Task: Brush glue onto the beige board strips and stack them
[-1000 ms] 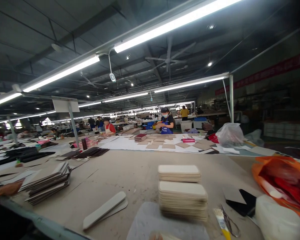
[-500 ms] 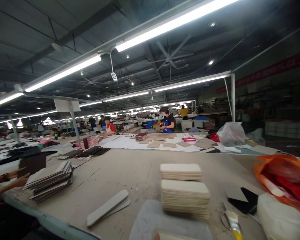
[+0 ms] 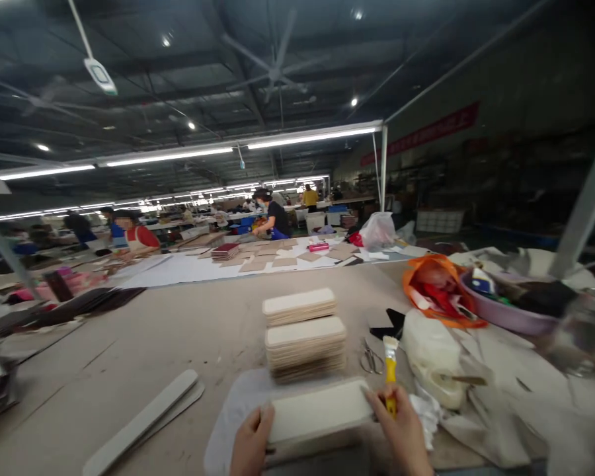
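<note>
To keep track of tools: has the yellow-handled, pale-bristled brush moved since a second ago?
Yes. Judged against the taller stack of cream, round-cornered boards, the brush has moved right, away from it.

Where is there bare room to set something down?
Bare tabletop shows between the dark sheets and the cream stacks, beyond the two pale strips. Near the held panel and rightward it is crowded: scissors, white container, orange bag.

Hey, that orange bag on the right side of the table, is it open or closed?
Open: the orange bag's mouth gapes toward the camera, with red material showing inside.
</note>
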Tool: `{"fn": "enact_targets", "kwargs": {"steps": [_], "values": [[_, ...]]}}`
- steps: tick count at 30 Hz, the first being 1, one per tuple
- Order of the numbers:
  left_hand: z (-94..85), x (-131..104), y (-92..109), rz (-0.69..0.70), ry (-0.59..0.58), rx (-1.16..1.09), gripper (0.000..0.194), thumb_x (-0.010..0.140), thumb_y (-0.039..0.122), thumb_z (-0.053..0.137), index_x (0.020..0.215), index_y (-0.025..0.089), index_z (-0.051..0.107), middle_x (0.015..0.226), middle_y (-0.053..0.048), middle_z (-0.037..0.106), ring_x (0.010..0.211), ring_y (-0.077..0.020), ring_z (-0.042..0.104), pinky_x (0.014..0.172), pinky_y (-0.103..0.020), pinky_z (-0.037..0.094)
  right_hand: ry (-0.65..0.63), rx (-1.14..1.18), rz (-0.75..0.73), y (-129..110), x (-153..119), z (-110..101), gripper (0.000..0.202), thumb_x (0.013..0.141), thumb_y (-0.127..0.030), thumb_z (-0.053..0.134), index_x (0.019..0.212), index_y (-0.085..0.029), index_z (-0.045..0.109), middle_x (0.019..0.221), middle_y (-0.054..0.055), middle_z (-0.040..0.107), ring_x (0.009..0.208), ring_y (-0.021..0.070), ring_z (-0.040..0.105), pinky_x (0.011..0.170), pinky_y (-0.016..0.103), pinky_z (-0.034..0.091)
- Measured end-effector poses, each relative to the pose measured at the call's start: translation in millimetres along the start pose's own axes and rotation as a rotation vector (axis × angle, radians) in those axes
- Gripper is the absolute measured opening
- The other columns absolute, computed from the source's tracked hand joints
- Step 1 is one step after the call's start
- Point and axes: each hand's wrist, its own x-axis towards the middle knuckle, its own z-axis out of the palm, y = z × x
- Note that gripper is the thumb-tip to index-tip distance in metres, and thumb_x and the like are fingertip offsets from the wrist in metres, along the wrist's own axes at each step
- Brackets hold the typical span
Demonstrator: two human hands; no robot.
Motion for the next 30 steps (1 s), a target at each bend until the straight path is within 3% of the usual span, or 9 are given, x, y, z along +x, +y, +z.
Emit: {"fn": "enact_targets", "kwargs": {"steps": [3,7,11,14,23,27,30], "values": [[-0.2,29,34,0.180,-0.061,0.142,0.047,0.071,0.059,0.053,0.088,0.016,0.062,0.069,0.000,0.061,0.068,-0.0176,0.055,0.049,-0.023,0.042,0.036,-0.061,-0.064,-26,28,10,0.039,0.073,-0.055,0.059,0.077,-0.021,0.040,0.067,-0.001,0.058,0.059,0.0160,0.055,0.059,0.027,0.044],[6.0,82,70,0.316,0.060,0.251,0.046,0.072,0.053,0.053,0.096,0.015,0.059,0.072,-0.001,0.065,0.068,-0.0175,0.059,0.056,-0.025,0.044,0.077,-0.144,-0.137,-52,73,34,0.033,0.075,-0.049,0.056,0.078,-0.022,0.038,0.066,-0.002,0.057,0.056,0.0150,0.054,0.059,0.026,0.042],[17.3,130,78,0.331,0.204,0.352,0.050,0.070,0.049,0.054,0.104,0.012,0.055,0.067,-0.001,0.063,0.066,-0.0193,0.060,0.062,-0.029,0.045,0.081,-0.224,-0.114,-53,111,61,0.025,0.073,-0.041,0.056,0.078,-0.022,0.040,0.066,-0.003,0.057,0.058,0.0158,0.055,0.059,0.026,0.040],[23.6,151,74,0.319,0.274,0.405,0.051,0.069,0.047,0.055,0.107,0.013,0.055,0.067,-0.001,0.063,0.068,-0.0218,0.061,0.065,-0.031,0.044,0.070,-0.278,-0.101,-49,128,75,0.020,0.074,-0.035,0.055,0.078,-0.023,0.040,0.065,-0.003,0.058,0.059,0.0161,0.056,0.060,0.026,0.038],[25.8,170,65,0.341,0.313,0.482,0.043,0.068,0.045,0.053,0.098,0.015,0.061,0.074,-0.005,0.061,0.077,-0.0257,0.058,0.076,-0.038,0.044,0.031,-0.444,-0.069,-39,145,89,0.014,0.080,-0.037,0.049,0.082,-0.024,0.043,0.070,-0.001,0.061,0.063,0.0187,0.058,0.058,0.026,0.035],[22.3,162,60,0.407,0.358,0.396,0.054,0.071,0.053,0.045,0.101,0.010,0.061,0.093,-0.011,0.061,0.082,-0.0235,0.057,0.083,-0.037,0.045,0.060,-0.502,-0.140,-42,128,72,0.023,0.079,-0.046,0.047,0.086,-0.023,0.048,0.083,0.005,0.065,0.072,0.0226,0.062,0.062,0.030,0.041],[9.4,143,42,0.447,0.445,0.328,0.053,0.073,0.052,0.043,0.098,0.010,0.062,0.094,-0.013,0.062,0.081,-0.0213,0.057,0.080,-0.034,0.047,0.020,-0.442,-0.207,-38,103,52,0.032,0.073,-0.054,0.052,0.085,-0.025,0.052,0.090,0.007,0.067,0.074,0.0252,0.064,0.061,0.033,0.046]]}}
